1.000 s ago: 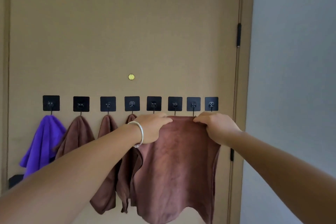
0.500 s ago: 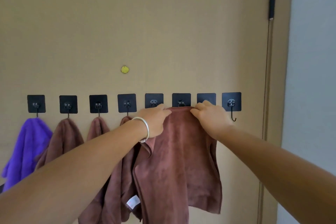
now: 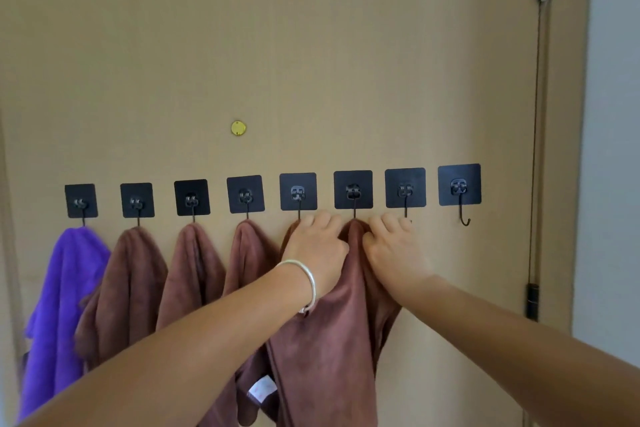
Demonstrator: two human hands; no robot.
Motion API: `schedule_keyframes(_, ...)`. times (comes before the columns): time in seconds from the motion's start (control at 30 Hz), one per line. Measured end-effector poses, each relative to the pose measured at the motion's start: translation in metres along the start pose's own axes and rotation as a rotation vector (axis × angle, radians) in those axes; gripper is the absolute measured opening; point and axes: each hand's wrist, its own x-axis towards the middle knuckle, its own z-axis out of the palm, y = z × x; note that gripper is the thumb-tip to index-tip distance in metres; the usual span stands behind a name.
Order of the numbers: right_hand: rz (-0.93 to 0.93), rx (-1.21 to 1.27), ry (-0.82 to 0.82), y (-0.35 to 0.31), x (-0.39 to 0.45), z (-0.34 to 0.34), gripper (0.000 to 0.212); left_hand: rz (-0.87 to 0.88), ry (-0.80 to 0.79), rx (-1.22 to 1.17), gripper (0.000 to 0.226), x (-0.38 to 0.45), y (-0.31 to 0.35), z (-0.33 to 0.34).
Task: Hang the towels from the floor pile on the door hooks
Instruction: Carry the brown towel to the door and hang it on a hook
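Purple fleece towel (image 3: 65,291) hangs off the far-left black square adhesive hook (image 3: 81,201) on the tan wooden door (image 3: 311,45), with three brown microfibre towels (image 3: 130,288) draped off the next hooks along. Centre now: the left hand (image 3: 317,246), silver bangle (image 3: 304,279) on its wrist, has fingers curled into the bunched top of another brown towel (image 3: 332,340) right under the sixth hook (image 3: 353,189), and the right hand (image 3: 393,248) pinches the same fold just beside it. Far right, the last hook (image 3: 460,185) hangs bare.
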Motion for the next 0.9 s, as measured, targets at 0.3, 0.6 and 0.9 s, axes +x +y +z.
schedule_keyframes(0.3,0.334,0.923,-0.201,0.005,-0.033,0.02,0.038,-0.257,-0.372,-0.921,0.038,-0.02,0.029,0.018)
schedule_keyframes(0.6,0.322,0.924,-0.202,-0.006,-0.055,0.021,0.024,-0.144,-0.235,-0.204,0.041,-0.032,0.042,0.019)
schedule_keyframes(0.9,0.331,0.69,-0.082,0.013,-0.053,0.007,0.034,-0.247,0.159,-0.466,0.058,-0.015,0.011,-0.006)
